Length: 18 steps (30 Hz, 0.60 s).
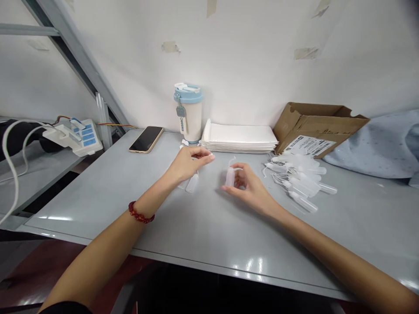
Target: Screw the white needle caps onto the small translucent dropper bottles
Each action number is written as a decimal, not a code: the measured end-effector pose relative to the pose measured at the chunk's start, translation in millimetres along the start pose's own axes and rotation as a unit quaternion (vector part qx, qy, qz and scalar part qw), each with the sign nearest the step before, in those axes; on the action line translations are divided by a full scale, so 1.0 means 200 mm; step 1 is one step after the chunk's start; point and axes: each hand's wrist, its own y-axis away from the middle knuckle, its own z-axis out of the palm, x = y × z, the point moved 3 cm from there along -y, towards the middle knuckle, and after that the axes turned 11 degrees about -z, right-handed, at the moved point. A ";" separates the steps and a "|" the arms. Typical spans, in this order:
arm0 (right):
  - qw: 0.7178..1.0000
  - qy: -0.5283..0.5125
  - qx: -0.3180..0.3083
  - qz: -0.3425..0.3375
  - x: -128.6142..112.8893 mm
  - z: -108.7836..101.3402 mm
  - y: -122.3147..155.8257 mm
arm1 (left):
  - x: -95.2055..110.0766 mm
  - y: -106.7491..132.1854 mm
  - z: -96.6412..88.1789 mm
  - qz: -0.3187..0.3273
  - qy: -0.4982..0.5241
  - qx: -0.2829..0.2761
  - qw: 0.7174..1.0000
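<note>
Phone [146, 139]: lies screen up on the table [183, 226].
Cup [193, 120]: stands upright near the wall [235, 65].
Left hand [190, 165]: hovers above loose bottles [192, 183], with fingertips drawn close; cannot tell whether gripping anything.
Stack [240, 137]: lies flat, just beside the cup.
Bottle [230, 176]: roughly upright, in front of the stack.
Right hand [252, 189]: grips that bottle between thumb and fingers.
Pile of bottles [301, 179]: lies right of the right hand.
Box [327, 126]: stands open behind the pile.

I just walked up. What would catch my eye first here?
Probably the right hand over the grey table, holding a small translucent bottle, and the left hand beside it. A heap of similar bottles lies to their right, in front of an open cardboard box. A pale, blue-lidded cup stands at the back.
</note>
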 end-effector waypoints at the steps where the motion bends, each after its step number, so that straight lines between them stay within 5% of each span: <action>1: 0.996 -0.082 0.004 0.046 0.01 -0.03 0.03 | 0.02 0.03 0.03 0.001 0.023 -0.015 1.000; 4: 0.956 -0.264 0.031 0.127 0.02 -0.08 0.11 | 0.05 0.10 0.12 -0.019 0.145 -0.090 0.985; 9: 0.923 -0.350 0.054 0.151 0.03 -0.10 0.13 | 0.06 0.16 0.19 -0.069 0.204 -0.151 0.965; 18: 0.977 -0.201 0.016 0.064 -0.01 -0.07 0.14 | 0.08 0.19 0.20 -0.087 0.265 -0.172 0.945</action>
